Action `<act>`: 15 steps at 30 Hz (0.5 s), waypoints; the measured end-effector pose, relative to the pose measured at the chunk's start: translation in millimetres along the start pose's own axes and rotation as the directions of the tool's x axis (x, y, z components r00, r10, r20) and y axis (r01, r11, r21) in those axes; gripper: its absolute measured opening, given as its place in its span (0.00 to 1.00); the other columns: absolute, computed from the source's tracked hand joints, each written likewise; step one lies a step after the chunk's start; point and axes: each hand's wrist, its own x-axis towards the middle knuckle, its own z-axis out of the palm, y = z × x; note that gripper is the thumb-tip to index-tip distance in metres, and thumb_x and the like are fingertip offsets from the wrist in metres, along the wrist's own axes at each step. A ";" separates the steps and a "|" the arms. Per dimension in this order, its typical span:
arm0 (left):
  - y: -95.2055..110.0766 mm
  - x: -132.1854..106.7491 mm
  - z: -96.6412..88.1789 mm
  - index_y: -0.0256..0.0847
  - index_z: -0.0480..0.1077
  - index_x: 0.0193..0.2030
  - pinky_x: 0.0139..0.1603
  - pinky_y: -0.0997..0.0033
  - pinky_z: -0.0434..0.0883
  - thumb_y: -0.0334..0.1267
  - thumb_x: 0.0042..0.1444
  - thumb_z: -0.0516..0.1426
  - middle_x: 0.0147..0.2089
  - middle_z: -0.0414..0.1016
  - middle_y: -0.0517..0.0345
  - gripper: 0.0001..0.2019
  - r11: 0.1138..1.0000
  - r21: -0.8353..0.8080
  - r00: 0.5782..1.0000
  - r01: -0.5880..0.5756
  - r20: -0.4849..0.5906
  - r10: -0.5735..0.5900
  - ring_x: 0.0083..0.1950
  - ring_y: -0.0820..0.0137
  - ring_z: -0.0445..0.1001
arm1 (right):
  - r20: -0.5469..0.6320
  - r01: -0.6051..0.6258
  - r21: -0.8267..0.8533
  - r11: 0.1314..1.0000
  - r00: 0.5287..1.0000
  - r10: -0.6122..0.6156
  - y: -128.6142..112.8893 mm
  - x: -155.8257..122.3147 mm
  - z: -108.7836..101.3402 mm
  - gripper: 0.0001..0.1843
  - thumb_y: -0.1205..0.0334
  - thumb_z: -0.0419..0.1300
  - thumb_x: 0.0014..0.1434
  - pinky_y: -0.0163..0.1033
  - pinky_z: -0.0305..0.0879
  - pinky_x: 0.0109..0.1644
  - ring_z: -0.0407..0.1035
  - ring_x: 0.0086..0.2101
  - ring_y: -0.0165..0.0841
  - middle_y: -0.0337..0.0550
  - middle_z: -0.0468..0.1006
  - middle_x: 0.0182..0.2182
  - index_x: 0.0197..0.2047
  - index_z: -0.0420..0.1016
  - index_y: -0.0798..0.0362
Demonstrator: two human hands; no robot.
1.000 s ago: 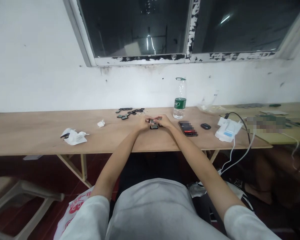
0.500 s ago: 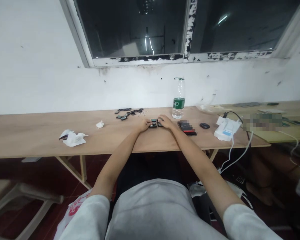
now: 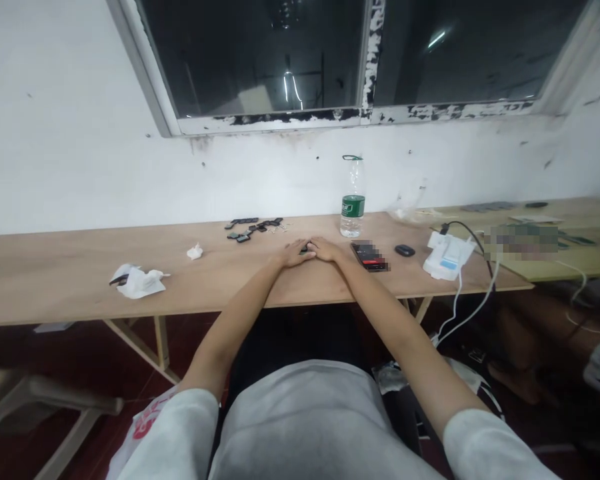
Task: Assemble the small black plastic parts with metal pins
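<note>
Small dark parts [image 3: 306, 249] sit on the counter [image 3: 55, 267] between our left hand [image 3: 291, 254] and right hand [image 3: 324, 249], fingers curled over them; we cannot tell the grip. We judge them light, stiff, best pinched by the edges. Orientation and long axis are hidden. Spare pieces [image 3: 253, 227] lie at 11 o'clock.

two hands: left hand [image 3: 293, 254], right hand [image 3: 324, 249], centre frame. one water bottle [image 3: 353, 198]. one phone [image 3: 369, 256]. two crumpled tissues: [image 3: 136, 281], [image 3: 195, 251]. one dark mouse [image 3: 405, 251].
</note>
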 end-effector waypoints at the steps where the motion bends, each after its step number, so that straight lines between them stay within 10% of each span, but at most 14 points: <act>1: -0.8 1.7 1.6 0.44 0.69 0.76 0.81 0.46 0.58 0.69 0.66 0.59 0.82 0.64 0.41 0.41 1.000 0.015 1.000 0.007 0.025 -0.007 0.84 0.44 0.58 | 0.021 -0.034 -0.005 0.999 0.999 0.034 0.6 0.4 -0.5 0.27 0.47 0.60 0.76 0.55 0.53 0.81 0.63 0.75 0.51 0.54 0.75 0.72 0.69 0.81 0.52; 10: -13.1 -1.1 -0.6 0.39 0.70 0.75 0.83 0.46 0.55 0.69 0.68 0.56 0.83 0.59 0.36 0.41 0.998 0.049 0.999 0.039 0.006 -0.039 0.85 0.43 0.57 | 0.088 -0.157 0.096 0.983 0.985 0.148 -3.3 -3.4 -7.9 0.26 0.47 0.59 0.77 0.54 0.48 0.84 0.56 0.78 0.49 0.49 0.65 0.78 0.70 0.81 0.50; 15: -20.3 -4.3 -2.9 0.38 0.71 0.74 0.81 0.52 0.59 0.70 0.66 0.55 0.81 0.63 0.36 0.42 0.998 0.056 1.000 0.014 0.004 -0.014 0.83 0.45 0.59 | -0.104 -0.191 0.137 0.972 0.973 0.206 -7.0 -10.9 -23.7 0.25 0.50 0.54 0.79 0.50 0.57 0.79 0.65 0.73 0.47 0.55 0.72 0.74 0.66 0.82 0.53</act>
